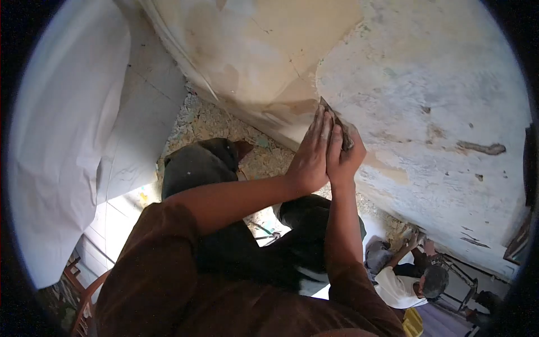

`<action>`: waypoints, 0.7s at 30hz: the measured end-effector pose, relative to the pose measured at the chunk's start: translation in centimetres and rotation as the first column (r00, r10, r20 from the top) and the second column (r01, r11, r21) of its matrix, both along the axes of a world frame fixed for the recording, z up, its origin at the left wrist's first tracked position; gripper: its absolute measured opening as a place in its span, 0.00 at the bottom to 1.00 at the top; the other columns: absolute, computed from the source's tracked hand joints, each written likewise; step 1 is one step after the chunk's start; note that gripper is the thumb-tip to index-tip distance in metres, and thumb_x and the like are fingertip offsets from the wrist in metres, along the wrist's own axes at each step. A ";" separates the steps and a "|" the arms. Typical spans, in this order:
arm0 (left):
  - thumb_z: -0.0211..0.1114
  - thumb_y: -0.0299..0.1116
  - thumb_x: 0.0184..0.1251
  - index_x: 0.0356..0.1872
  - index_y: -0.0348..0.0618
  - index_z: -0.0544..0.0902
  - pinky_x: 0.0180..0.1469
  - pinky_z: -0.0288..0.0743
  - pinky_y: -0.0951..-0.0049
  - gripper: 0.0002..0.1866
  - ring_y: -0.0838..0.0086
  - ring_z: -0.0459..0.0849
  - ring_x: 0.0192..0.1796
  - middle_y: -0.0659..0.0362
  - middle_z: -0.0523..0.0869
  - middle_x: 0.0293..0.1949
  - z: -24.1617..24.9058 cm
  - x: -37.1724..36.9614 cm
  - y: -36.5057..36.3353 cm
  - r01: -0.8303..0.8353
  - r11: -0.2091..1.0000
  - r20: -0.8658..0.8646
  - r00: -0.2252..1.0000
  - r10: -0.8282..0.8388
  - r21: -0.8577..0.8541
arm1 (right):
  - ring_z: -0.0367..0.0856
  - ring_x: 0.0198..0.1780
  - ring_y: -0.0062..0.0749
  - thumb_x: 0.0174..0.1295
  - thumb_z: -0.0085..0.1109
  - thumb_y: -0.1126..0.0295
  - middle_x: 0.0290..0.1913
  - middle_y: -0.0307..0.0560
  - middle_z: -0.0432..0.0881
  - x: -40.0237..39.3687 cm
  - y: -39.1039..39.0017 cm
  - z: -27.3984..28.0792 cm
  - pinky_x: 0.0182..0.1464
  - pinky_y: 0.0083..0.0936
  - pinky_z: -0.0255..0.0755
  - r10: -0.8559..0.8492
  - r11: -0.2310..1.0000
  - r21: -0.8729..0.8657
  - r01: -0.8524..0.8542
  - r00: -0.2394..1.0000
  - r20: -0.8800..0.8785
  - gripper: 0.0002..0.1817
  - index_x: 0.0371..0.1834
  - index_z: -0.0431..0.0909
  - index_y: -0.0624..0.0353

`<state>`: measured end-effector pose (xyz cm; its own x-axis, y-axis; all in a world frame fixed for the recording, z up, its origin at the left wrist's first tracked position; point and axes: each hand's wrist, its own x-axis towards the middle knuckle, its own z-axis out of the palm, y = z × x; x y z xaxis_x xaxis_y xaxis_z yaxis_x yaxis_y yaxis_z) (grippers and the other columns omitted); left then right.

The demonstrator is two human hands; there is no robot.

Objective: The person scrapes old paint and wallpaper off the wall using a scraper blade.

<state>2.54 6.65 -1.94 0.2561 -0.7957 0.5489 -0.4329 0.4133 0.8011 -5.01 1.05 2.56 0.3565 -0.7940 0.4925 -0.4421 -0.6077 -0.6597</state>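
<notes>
My right hand (345, 157) is wrapped round a scraper (347, 137) with a dark, worn blade. The blade's tip touches the wall (404, 73) at the edge between a beige paint layer and a whitish, bared patch. Pressed close beside it, my left hand (310, 160) lies with its fingers together along the scraper. The two palms nearly meet, so most of the handle is hidden.
Paint flakes and rubble (196, 121) cover the floor along the wall's foot. White sheeting (67, 129) hangs at the left. At the lower right, another person (396, 286) works low by the same wall. A dark frame (519, 238) stands at the right edge.
</notes>
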 end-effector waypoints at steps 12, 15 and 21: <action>0.65 0.29 0.62 0.77 0.30 0.42 0.78 0.42 0.46 0.49 0.33 0.40 0.79 0.29 0.39 0.77 0.7 -0.1 -0.1 0.072 0.989 -0.071 0.995 -0.063 0.127 | 0.86 0.41 0.50 0.66 0.55 0.77 0.41 0.58 0.85 0.0 -0.2 0.2 0.46 0.32 0.78 -0.044 0.998 -0.038 0.044 0.999 -0.003 0.08 0.45 0.81 0.63; 0.64 0.29 0.63 0.76 0.26 0.43 0.78 0.45 0.46 0.47 0.32 0.43 0.78 0.27 0.42 0.75 0.8 0.3 -0.4 -0.020 0.980 0.045 0.999 0.011 0.198 | 0.87 0.42 0.52 0.66 0.56 0.76 0.42 0.57 0.86 1.7 -1.4 0.7 0.46 0.34 0.78 0.021 0.999 -0.032 -0.023 0.998 -0.065 0.08 0.46 0.82 0.61; 0.64 0.29 0.62 0.74 0.23 0.48 0.77 0.49 0.45 0.45 0.32 0.45 0.77 0.24 0.45 0.74 1.6 -0.2 0.1 0.064 0.992 -0.074 0.996 -0.056 0.113 | 0.87 0.43 0.52 0.65 0.57 0.76 0.42 0.57 0.86 0.6 -0.5 0.5 0.47 0.33 0.78 -0.032 0.995 -0.099 0.031 0.999 -0.010 0.08 0.45 0.81 0.61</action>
